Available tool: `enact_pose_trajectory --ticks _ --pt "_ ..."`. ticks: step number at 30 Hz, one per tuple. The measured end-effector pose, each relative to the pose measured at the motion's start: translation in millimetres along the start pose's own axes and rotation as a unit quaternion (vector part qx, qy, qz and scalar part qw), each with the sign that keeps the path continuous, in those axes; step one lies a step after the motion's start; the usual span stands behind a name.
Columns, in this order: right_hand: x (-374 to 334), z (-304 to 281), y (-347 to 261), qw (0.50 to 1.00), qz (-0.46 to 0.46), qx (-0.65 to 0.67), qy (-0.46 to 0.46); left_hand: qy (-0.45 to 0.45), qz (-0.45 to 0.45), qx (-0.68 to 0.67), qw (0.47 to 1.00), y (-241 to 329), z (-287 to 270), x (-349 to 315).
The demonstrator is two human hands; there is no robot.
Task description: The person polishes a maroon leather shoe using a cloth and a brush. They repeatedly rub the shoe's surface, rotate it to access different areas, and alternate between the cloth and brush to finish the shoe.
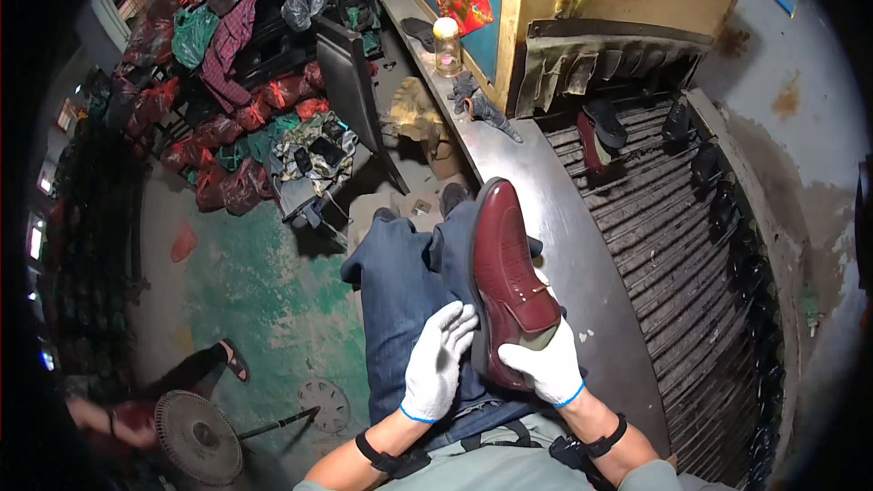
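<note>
A burgundy leather dress shoe with a dark sole is held above my lap, its toe pointing away from me. My right hand, in a white knit glove, grips it at the heel end, with the thumb over the opening edge and the other fingers mostly hidden behind the shoe. My gloved left hand is beside the sole, fingers stretched out and the tips at or very near its edge. I cannot tell whether they touch. Nothing is held in that hand.
To my right runs a metal bench top, with a slatted conveyor beyond carrying several shoes. A capped jar stands farther along the bench. A black chair and bagged piles are at the left, a fan and another person's leg lower left.
</note>
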State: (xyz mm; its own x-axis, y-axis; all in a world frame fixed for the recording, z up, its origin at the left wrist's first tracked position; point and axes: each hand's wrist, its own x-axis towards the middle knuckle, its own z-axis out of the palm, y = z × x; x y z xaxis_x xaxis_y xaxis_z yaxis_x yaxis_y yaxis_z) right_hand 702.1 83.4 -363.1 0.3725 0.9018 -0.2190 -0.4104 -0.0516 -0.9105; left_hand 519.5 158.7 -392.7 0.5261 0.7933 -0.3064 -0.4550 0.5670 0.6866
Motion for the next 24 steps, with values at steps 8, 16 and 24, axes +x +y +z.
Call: enact_pose_trajectory --ticks 8,16,24 --pt "5 1 3 0.996 0.004 0.078 0.038 0.000 -0.067 -0.025 0.997 -25 45 18" --pt "55 -153 -45 0.961 0.108 0.056 0.250 -0.112 -0.009 0.089 0.990 -18 45 64" --pt "87 -399 1 0.816 0.058 -0.367 0.444 -0.018 -0.023 0.113 0.993 -1 4 73"
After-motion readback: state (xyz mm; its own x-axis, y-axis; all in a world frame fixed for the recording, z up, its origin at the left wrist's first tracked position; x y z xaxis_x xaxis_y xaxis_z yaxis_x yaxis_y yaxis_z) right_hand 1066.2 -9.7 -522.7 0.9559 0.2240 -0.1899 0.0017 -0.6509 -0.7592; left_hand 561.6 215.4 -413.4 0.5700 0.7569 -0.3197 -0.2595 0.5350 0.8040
